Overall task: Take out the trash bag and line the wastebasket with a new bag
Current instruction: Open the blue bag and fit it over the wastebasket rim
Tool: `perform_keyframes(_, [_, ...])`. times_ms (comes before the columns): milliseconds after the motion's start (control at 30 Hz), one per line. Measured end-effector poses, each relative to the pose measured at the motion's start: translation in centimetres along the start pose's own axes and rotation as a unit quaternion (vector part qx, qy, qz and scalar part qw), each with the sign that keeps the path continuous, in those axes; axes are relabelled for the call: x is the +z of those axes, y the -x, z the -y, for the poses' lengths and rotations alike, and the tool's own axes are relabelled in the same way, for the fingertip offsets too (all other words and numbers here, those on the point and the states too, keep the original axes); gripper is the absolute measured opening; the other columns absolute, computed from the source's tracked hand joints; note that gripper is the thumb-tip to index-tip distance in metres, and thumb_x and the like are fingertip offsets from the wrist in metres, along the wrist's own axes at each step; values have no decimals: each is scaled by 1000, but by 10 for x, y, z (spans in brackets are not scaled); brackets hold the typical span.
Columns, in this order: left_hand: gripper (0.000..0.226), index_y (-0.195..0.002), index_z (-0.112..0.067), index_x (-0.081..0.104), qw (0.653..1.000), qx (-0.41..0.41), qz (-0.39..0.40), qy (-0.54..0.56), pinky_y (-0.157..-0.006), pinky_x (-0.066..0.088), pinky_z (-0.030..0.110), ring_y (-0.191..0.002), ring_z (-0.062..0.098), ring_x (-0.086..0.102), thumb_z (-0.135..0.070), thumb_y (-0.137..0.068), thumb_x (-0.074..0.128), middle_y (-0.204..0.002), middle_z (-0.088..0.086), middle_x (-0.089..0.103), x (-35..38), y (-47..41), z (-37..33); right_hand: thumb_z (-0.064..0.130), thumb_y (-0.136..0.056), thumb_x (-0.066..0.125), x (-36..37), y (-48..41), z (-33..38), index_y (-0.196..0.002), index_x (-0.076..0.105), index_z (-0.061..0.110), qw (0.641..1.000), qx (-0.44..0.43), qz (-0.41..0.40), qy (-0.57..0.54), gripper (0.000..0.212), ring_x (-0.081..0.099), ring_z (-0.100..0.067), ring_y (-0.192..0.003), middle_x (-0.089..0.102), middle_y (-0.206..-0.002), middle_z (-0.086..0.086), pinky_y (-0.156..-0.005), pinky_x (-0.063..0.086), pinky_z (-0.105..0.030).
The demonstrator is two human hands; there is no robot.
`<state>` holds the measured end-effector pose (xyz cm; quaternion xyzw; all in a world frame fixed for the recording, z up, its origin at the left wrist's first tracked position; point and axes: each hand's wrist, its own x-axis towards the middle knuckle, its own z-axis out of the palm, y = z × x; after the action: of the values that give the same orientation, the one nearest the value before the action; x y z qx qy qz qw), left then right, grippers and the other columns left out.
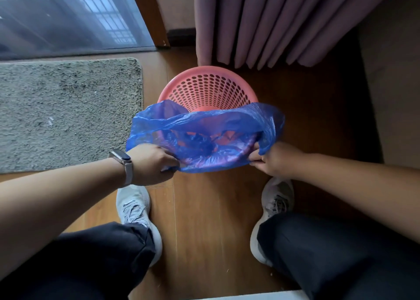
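Both hands, left point(151, 163) and right point(270, 161), pinch the thin blue plastic bag point(204, 127) stretched over the near rim of the perforated pink plastic wastebasket point(208, 88); pull the far edge across evenly, gently.

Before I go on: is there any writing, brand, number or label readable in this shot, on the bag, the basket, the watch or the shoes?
None can be read.
Blue bag: plain plastic, no print visible.
Pink wastebasket: only perforated holes, no label.
Watch on the left wrist: screen dark, nothing shown.
Shoes: no legible logo or text.
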<state>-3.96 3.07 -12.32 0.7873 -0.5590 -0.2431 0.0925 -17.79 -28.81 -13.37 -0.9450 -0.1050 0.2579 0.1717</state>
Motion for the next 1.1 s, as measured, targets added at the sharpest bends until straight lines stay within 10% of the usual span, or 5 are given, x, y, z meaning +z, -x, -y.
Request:
perform_keyframes(200, [19,-99,-22,77,994,-99,28,35,-73,55,34,-91,27,70,-33,-86,67,-106,-5,73,-1,12,19,39,-91,55,6,-8,1,-113,65,25,989,123,58,-64,28,59,-27,-107,66,-118,-7,-79,42,-27])
perform_keyframes(467, [31,-78,-8,66,990,-9,-138,-18,-59,50,38,-67,34,59,-31,-92,52,-78,11,63,-22,-10,6,40,-90,53,-12,-5,17,-75,60,26,977,139,-21,-161,22,58,-12,-65,58,-60,9,-57,41,-28])
perform_keyframes(667, [31,-108,-8,65,982,-123,-145,4,-79,51,49,-100,41,60,-22,-81,72,-116,18,60,-12,-36,1,27,-86,63,-26,-24,71,-119,55,20,927,86,-151,-332,35,57,-9,-93,57,-107,7,-84,44,-20])
perform_keyframes(900, [83,-138,-14,46,969,-211,-127,3,-105,35,54,-133,41,37,-37,-61,66,-150,20,35,-21,-50,33,20,-82,67,-51,-71,45,-137,46,5,967,81,-231,-72,61,37,-36,-134,40,-145,-20,-113,25,-44])
perform_keyframes(1100, [103,-148,-14,32,974,-207,-86,33,-115,27,44,-143,37,25,-37,-53,62,-158,21,17,-26,-60,64,31,-88,58,-51,-95,-8,-150,23,16,982,140,-126,-4,73,24,-25,-143,27,-155,-13,-117,15,-45])
